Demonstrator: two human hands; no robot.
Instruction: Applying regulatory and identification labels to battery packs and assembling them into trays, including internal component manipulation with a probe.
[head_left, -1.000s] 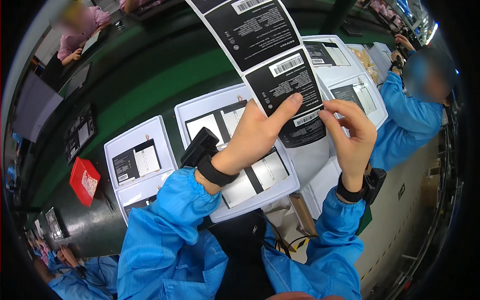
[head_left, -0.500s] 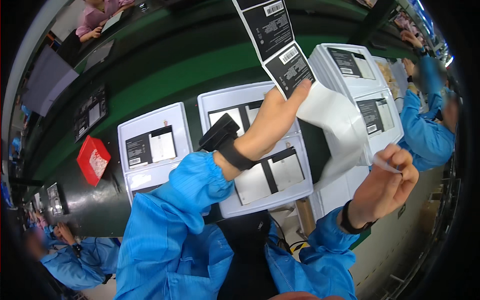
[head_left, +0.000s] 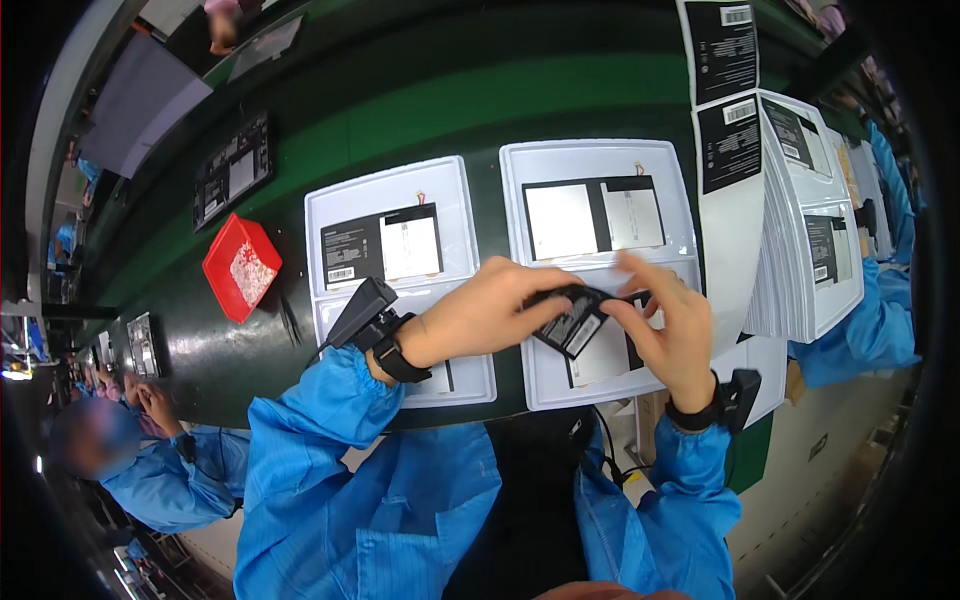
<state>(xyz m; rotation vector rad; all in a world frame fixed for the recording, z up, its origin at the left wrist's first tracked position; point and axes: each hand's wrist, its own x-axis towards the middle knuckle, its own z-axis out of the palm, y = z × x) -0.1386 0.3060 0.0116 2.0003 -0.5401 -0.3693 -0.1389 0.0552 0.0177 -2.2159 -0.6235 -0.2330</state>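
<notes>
Over the lower half of the middle white tray point(head_left: 590, 150), both hands hold a black printed label point(head_left: 570, 328) with a white barcode patch. My left hand point(head_left: 495, 312) pinches its left side, with the thumb beneath. Fingers of my right hand point(head_left: 668, 322) close on its right end, and the label bends between the two hands. Beneath it lies a flat battery pack point(head_left: 600, 362) with silver cells, partly hidden by the hands. Another silver-and-black battery pack point(head_left: 628, 215) lies in the tray's upper half.
A strip of black labels point(head_left: 728, 145) on white backing lies right of the tray, beside stacked white trays point(head_left: 800, 300). To the left are another white tray point(head_left: 385, 175) with a labelled battery pack point(head_left: 380, 245), a red bin point(head_left: 232, 265) of small white pieces, and tweezers point(head_left: 290, 322).
My left hand has let go of the label strip, which now lies at the right. Both hands have come together over the middle tray with one label between them. The view has shifted.
</notes>
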